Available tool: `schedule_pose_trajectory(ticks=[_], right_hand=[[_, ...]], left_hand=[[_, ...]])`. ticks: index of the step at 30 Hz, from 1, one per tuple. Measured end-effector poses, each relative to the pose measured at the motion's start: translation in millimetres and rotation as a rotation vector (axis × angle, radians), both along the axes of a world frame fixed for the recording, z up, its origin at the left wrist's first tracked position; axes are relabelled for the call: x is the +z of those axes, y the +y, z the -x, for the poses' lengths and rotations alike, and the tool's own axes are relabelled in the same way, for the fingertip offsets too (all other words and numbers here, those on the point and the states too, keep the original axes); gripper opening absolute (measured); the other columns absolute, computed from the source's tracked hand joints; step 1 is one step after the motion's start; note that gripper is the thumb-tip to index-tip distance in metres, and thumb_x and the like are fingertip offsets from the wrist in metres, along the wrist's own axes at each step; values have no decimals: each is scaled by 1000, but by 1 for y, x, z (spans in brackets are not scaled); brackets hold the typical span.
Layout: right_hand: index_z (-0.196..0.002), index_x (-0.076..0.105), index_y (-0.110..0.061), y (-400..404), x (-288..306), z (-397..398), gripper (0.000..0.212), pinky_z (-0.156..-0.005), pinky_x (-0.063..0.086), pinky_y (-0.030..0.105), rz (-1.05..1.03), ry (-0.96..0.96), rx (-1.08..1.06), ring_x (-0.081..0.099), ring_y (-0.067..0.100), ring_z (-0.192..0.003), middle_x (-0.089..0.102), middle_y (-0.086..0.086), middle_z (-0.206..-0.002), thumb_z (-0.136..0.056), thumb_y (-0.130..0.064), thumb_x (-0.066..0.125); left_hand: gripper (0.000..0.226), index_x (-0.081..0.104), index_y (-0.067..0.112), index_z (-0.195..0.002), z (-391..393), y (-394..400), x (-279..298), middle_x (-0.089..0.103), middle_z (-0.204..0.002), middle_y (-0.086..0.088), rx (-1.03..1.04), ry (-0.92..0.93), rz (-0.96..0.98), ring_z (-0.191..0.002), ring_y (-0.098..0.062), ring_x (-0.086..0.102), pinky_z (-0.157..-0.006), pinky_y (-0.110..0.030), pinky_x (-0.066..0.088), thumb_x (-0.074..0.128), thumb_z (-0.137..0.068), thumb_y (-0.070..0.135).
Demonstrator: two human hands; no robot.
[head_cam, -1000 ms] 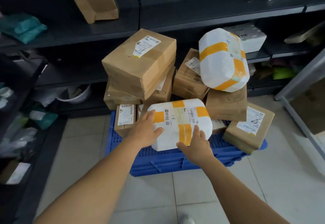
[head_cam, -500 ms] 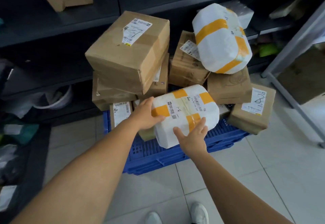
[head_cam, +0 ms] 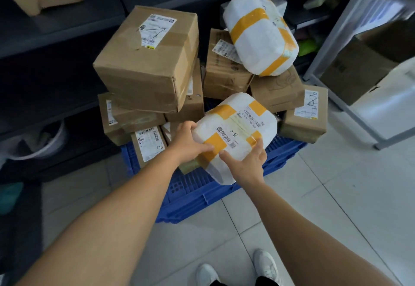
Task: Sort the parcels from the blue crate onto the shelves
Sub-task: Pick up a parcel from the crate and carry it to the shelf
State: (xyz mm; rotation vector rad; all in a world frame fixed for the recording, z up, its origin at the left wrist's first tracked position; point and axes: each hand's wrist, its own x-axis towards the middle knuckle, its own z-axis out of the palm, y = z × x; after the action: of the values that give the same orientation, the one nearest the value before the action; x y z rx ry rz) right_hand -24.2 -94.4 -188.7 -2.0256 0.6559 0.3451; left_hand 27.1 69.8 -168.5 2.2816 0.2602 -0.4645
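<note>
Both hands grip one white plastic-wrapped parcel crossed with orange tape bands (head_cam: 235, 133), handwritten "8-1" on its label. Left hand (head_cam: 187, 143) holds the parcel's left edge, thumb on top over an orange band, fingers curled underneath. Right hand (head_cam: 246, 164) holds the near edge, thumb and fingers wrapped round the wrapping. Parcel sits tilted above the front right part of the blue slatted plastic crate (head_cam: 193, 193), which stands on the pale tiled floor (head_cam: 336, 196).

Crate is piled high. Large brown cardboard box with a white label marked "7" (head_cam: 146, 61) tops the left stack. Small cardboard box marked "1-6" (head_cam: 149, 143) stands at front left, just beside the left wrist. Second white parcel with orange tape (head_cam: 261, 34) lies on the cardboard boxes at the back right. Cardboard box with a label marked "8" (head_cam: 306, 111) rests at the right edge of the crate.

Dark metal shelves (head_cam: 56, 23) run behind the pile. White shoes (head_cam: 265, 265) visible at the bottom edge.
</note>
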Motion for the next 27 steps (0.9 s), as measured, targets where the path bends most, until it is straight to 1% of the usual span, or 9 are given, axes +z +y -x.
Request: schedule_pose_trajectory(ticks=[5,8,11,13,15,16,20,24,27], right_hand=[[-149,-6,-32,-20,7,14,115,-104,39,54,39,-21,53,34,35,-130,8,-1,-154,-70,-55,75],[-149,-2,-34,-36,15,24,115,-103,40,55,47,-53,88,35,34,-130,11,-3,-153,-69,-53,77],[-149,0,-35,-60,28,39,115,-103,40,53,43,-105,162,34,32,-131,13,-5,-152,-68,-51,79],[-150,1,-34,-78,39,50,115,-103,39,51,34,-139,219,32,32,-132,13,-5,-152,-68,-51,80],[-150,1,-34,-95,51,61,115,-104,38,52,18,-175,288,32,32,-133,12,-5,-152,-68,-50,80],[-150,1,-34,-103,58,67,115,-105,38,53,9,-194,326,32,32,-133,12,-6,-152,-68,-50,80],[-150,0,-35,-125,85,91,117,-107,35,55,-40,-266,471,28,31,-136,9,-7,-152,-67,-46,82],[-150,-2,-35,-131,114,118,121,-108,34,54,-51,-345,684,23,32,-137,4,-8,-154,-65,-46,83],[-150,-4,-35,-121,135,141,123,-108,34,52,-32,-392,866,19,32,-138,-1,-9,-155,-65,-46,84]], left_hand=[[97,30,17,-147,30,-15,11,26,-135,-2,20,-7,17,-129,-19,34,-103,-27,34,83,-69,37],[91,36,21,-142,53,-24,18,28,-129,-2,65,-6,14,-125,-21,38,-105,-30,35,85,-66,37],[89,40,26,-136,85,-40,28,30,-133,-1,143,-26,26,-125,-22,38,-104,-35,39,86,-62,40],[91,39,26,-136,107,-55,37,36,-132,1,197,-60,53,-122,-21,40,-97,-36,44,86,-59,42],[87,38,24,-137,133,-73,49,39,-127,4,259,-115,77,-115,-16,41,-87,-28,42,85,-65,36],[85,38,23,-138,146,-82,55,40,-126,4,293,-145,78,-115,-16,40,-86,-27,40,84,-66,34],[83,40,29,-135,198,-111,75,42,-130,2,424,-253,76,-123,-20,40,-96,-37,45,83,-65,35],[82,40,33,-137,251,-125,100,40,-127,2,589,-348,102,-119,-18,43,-89,-31,42,83,-68,30],[81,41,36,-137,295,-124,118,39,-124,3,708,-414,88,-118,-17,43,-92,-30,40,82,-69,27]])
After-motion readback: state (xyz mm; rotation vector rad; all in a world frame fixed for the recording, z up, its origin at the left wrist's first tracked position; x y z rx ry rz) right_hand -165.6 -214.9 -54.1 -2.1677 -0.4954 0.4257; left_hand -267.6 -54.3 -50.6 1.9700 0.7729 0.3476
